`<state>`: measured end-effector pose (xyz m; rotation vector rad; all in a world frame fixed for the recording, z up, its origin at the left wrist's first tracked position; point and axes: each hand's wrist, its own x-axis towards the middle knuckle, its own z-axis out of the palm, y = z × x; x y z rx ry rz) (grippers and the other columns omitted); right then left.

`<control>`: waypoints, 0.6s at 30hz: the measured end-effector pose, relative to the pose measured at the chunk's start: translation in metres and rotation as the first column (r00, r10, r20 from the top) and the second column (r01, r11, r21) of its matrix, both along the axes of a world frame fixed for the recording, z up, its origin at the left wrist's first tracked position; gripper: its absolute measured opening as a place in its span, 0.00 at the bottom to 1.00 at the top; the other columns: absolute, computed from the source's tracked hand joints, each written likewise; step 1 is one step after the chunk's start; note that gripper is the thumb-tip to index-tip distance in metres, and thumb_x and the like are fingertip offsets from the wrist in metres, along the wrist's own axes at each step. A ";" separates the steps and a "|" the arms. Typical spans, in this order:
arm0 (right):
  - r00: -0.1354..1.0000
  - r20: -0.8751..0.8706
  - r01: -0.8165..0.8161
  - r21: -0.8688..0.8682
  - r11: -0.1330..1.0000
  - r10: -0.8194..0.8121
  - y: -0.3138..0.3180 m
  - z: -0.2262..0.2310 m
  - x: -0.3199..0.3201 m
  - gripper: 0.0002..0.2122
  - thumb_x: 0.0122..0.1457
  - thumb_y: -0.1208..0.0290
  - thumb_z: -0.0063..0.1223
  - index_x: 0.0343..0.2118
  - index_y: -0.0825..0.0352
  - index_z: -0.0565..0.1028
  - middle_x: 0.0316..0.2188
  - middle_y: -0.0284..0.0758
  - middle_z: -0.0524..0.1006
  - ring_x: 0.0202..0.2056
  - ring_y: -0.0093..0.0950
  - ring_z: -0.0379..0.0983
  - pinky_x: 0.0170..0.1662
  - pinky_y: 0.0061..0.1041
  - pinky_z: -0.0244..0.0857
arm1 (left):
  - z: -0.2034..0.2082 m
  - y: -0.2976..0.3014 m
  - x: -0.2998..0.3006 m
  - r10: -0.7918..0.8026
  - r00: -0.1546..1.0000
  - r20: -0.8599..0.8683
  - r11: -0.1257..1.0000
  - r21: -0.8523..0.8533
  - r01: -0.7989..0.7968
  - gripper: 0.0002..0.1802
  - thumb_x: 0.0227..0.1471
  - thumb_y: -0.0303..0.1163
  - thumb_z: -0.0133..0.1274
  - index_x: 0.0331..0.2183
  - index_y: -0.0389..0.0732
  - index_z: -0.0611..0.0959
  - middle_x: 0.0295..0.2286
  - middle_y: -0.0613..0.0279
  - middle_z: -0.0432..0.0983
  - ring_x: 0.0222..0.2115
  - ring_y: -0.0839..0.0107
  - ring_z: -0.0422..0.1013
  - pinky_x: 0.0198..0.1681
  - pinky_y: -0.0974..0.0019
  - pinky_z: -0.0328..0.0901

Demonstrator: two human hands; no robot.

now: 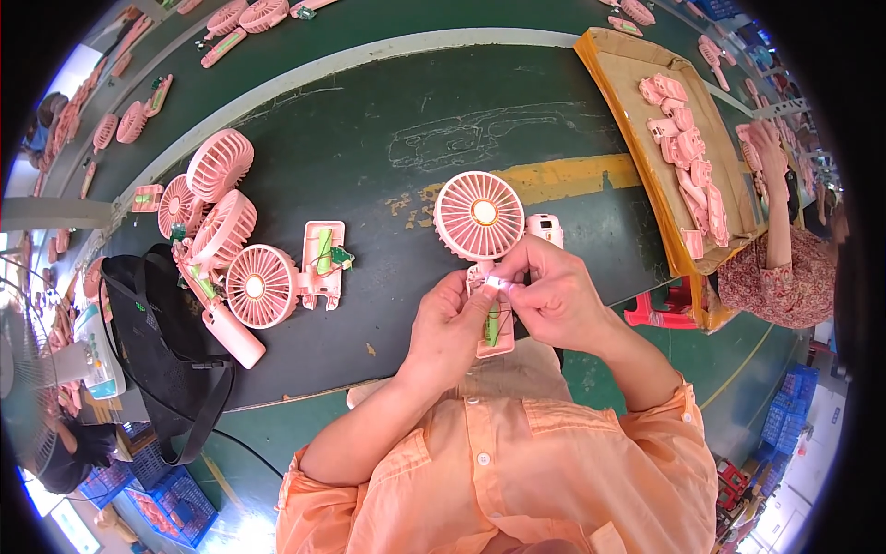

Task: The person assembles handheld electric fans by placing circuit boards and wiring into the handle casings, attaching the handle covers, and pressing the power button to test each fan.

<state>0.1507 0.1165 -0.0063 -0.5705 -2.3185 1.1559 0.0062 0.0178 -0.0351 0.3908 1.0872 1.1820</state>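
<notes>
A pink handheld fan (pixel 480 214) lies head away from me near the table's front edge, its handle opened so that a green battery cell (pixel 493 325) and thin wires show. My left hand (pixel 445 325) is closed, thumb and fingers pinching the fan at the neck of the handle. Across from it, the fingertips of my right hand (pixel 561 294) pinch at the same neck, around a small spot that glows bright white. What exactly the right fingers hold is too small to make out. Just beyond the right hand lies a pink and white fan part (pixel 544 229).
Several pink fans (pixel 261 286) and an open handle half (pixel 323 263) lie on the left of the dark table, beside a black bag (pixel 157 342). A cardboard tray (pixel 637 111) of pink casings stands at the right, with another person's arm (pixel 777 203) beyond it.
</notes>
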 end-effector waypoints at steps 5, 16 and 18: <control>0.894 0.144 0.354 0.354 0.865 -0.425 0.003 0.014 0.013 0.09 0.44 0.73 0.66 0.21 0.71 0.76 0.34 0.38 0.71 0.30 0.33 0.71 0.32 0.30 0.68 | 0.007 0.005 0.001 0.187 0.938 0.291 0.982 -0.064 -0.176 0.13 0.63 0.30 0.45 0.45 0.32 0.74 0.40 0.53 0.77 0.40 0.66 0.76 0.44 0.62 0.73; 0.705 0.311 0.425 0.535 0.730 -0.638 -0.029 0.000 0.025 0.08 0.40 0.73 0.62 0.21 0.71 0.76 0.33 0.41 0.69 0.27 0.35 0.71 0.27 0.33 0.67 | 0.015 0.005 -0.001 0.158 0.923 0.350 0.987 -0.035 -0.155 0.17 0.59 0.25 0.43 0.50 0.31 0.71 0.45 0.50 0.75 0.46 0.62 0.73 0.50 0.56 0.70; 0.795 0.108 0.465 0.523 0.714 -0.596 -0.032 0.006 0.017 0.08 0.39 0.76 0.62 0.18 0.71 0.73 0.33 0.41 0.70 0.22 0.33 0.70 0.23 0.30 0.66 | 0.014 0.003 -0.002 0.141 0.926 0.349 0.989 -0.008 -0.148 0.18 0.59 0.24 0.43 0.51 0.31 0.70 0.45 0.51 0.74 0.46 0.63 0.73 0.50 0.57 0.69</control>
